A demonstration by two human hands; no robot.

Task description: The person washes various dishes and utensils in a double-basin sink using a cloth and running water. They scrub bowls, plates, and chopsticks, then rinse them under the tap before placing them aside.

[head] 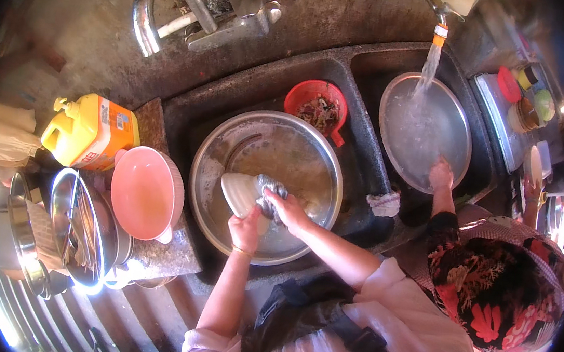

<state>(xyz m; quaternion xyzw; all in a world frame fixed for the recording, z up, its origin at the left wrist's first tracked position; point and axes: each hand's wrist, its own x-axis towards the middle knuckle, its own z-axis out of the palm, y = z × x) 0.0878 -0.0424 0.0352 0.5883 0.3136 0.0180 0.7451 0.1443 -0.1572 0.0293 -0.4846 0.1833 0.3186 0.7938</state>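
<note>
Over a round metal basin [335,181] of cloudy water, my left hand [246,231] grips the near rim of a pale bowl [236,194]. The bowl is tilted on its side. My right hand [286,210] holds a bunched grey cloth [271,188] against the bowl's right side. The fingers and cloth hide part of that rim. Under the basin lies the left bowl of a dark double sink [362,200]. A red plastic strainer [340,99] with food scraps in it stands just behind the basin.
Water runs from a tap [440,30] into a second metal basin [433,135], where a co-worker's hand [441,174] dips. A whitish rag [383,203] lies on the sink divider. At left are a pink bowl [143,192], a yellow detergent jug [93,130] and a metal bowl with chopsticks [81,227].
</note>
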